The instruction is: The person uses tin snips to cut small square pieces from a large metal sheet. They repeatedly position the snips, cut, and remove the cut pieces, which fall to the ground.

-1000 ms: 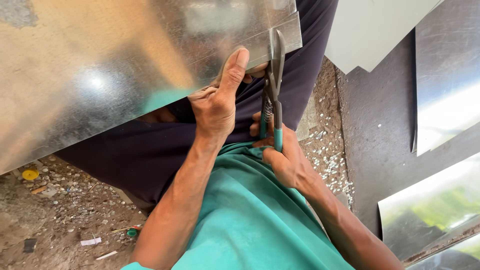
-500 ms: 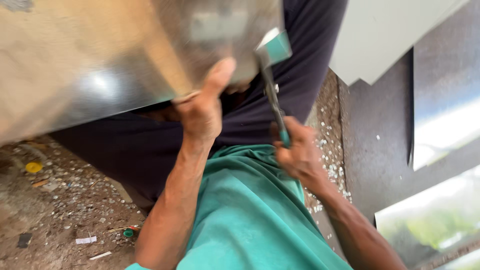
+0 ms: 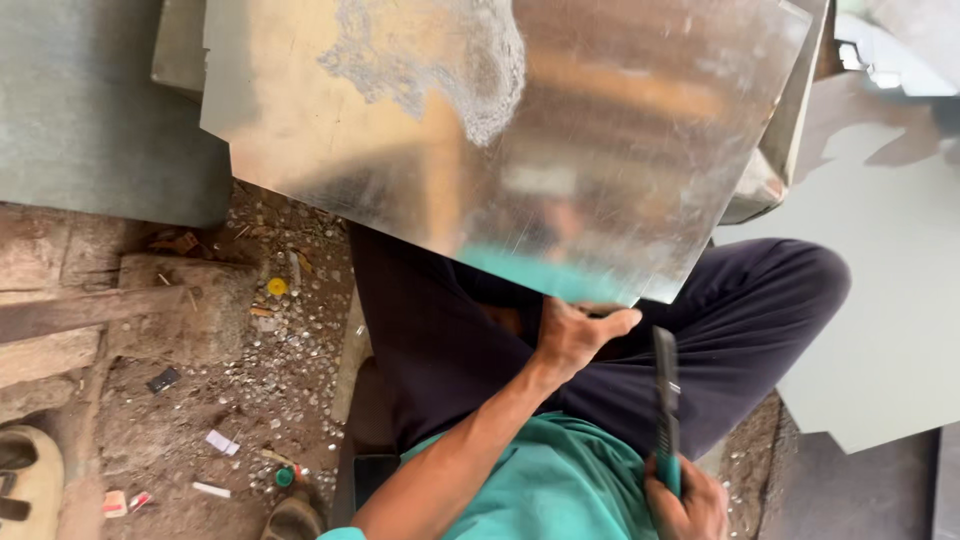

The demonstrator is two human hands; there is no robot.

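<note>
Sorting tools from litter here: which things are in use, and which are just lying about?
In use: metal sheet, gripped at its edge by the left hand; snips in the right hand.
Lying about: sandal, yellow cap, paper scraps, wooden plank.

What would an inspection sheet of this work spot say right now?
Surface: dirt ground, gritty, littered.
Job's things: shiny metal sheet over the lap; green-handled snips below its near edge, apart from it.
Clutter: paper scraps, a yellow cap, a green cap, wooden planks, a sandal.
Grippers: left hand grips the sheet's near edge; right hand holds the snips.
Cables: nothing seen.
Surroundings: grey sheets lying around.
</note>
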